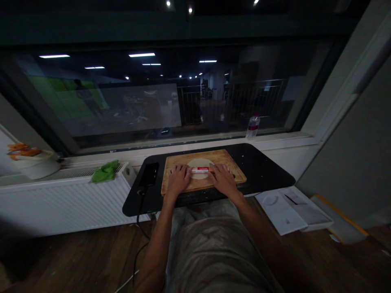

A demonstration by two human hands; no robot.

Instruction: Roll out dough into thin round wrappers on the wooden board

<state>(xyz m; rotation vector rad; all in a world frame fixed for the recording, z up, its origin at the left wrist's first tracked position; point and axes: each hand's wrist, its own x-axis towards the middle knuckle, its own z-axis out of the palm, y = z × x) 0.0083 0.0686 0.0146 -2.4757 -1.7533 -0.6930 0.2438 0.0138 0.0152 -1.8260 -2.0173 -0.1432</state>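
Note:
A rolling pin (200,170) with a red and white label lies crosswise on a flat round sheet of dough (200,162). My left hand (179,178) is on the pin's left end, fingers bent over it. At the other end, my right hand (223,177) covers the pin in the same way. Both ends are hidden beneath the hands, while the labelled middle shows between them. Under the dough is a wooden cutting board (229,159), set on a black table (265,167) with rounded corners.
A phone (149,174) with a cable lies left of the board. On the windowsill stands a bottle (253,127). A green cloth (104,171) and a white container (37,165) rest on the radiator (76,207). White boxes (282,211) are right of the table, lower down.

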